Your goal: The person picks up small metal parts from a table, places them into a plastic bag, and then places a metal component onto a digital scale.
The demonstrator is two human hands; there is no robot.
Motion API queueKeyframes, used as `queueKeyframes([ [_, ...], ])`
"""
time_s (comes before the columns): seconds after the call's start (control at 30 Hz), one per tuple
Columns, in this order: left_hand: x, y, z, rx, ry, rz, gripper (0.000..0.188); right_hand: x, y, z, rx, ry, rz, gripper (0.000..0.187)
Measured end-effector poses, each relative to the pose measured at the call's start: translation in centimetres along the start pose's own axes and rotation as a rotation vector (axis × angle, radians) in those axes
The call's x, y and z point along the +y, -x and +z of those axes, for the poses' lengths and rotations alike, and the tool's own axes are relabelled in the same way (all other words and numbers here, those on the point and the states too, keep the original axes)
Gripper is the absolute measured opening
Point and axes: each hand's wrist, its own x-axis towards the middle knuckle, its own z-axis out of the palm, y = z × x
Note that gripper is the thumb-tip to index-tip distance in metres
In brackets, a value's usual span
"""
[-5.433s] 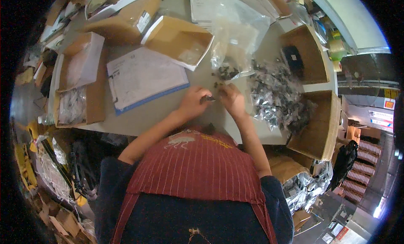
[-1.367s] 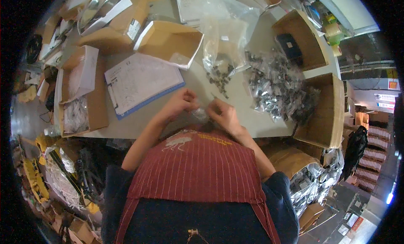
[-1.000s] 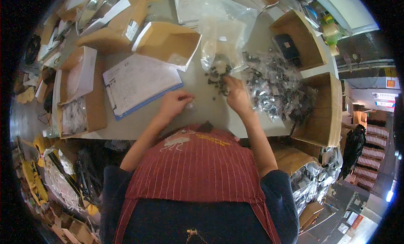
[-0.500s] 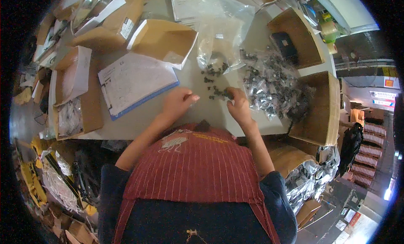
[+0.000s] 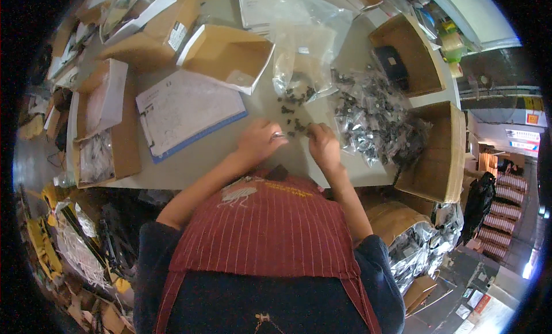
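Note:
My left hand [image 5: 258,140] is closed over the table, its fingertips pinched round a small, pale, shiny bit that I cannot make out. Just to its right, my right hand [image 5: 324,145] has its fingers drawn together at the edge of a few loose small dark parts [image 5: 298,126]. Whatever is between those fingers is hidden. More dark parts [image 5: 287,110] lie farther off, by the mouth of a large clear plastic bag [image 5: 305,49]. Right of my right hand spreads a heap of small clear bags with dark parts in them [image 5: 374,112].
A blue clipboard with papers [image 5: 190,112] lies at the left. Behind it is an open shallow carton [image 5: 227,55]. Cardboard boxes stand on the left [image 5: 123,155] and on the right [image 5: 434,155]. The table's near edge [image 5: 368,180] runs close to my apron [image 5: 259,236].
My left hand has moved right, closer to my right hand, and a shiny bit now shows at its fingertips. My right hand has shifted slightly, staying by the loose dark parts.

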Motion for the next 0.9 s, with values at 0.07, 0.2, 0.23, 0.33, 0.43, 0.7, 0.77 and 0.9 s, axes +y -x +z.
queueKeyframes([
  [0.07,-0.7,-0.1,0.8,-0.060,-0.007,-0.011,0.025,0.1,-0.2,-0.3,-0.012,-0.076,0.033,0.014],
  [0.2,-1.3,0.1,1.5,-0.055,-0.016,0.006,0.026,-1.4,-0.6,-1.4,-0.042,-0.240,0.111,0.014],
  [0.23,-1.1,0.1,1.7,-0.045,-0.041,0.007,0.029,-2.0,-0.6,-1.9,-0.047,-0.241,0.110,0.014],
  [0.33,-0.8,-0.3,1.7,-0.036,-0.023,0.047,0.028,-4.1,-1.0,-3.1,-0.049,-0.454,0.177,0.020],
  [0.43,-0.3,-0.6,1.6,-0.046,0.064,0.095,0.026,-5.4,-1.4,-3.4,-0.051,-0.472,0.042,0.021],
  [0.7,-0.7,-0.2,2.0,-0.005,0.224,0.025,0.024,-1.4,-2.6,-2.6,0.008,-0.249,0.152,0.035],
  [0.77,-0.4,-0.5,1.5,-0.076,0.257,0.017,0.023,0.7,-2.4,-0.7,0.016,-0.199,0.047,0.037],
  [0.9,-0.3,-0.4,1.1,-0.036,0.211,0.053,0.024,0.3,-2.3,0.4,0.016,0.037,-0.119,0.031],
])
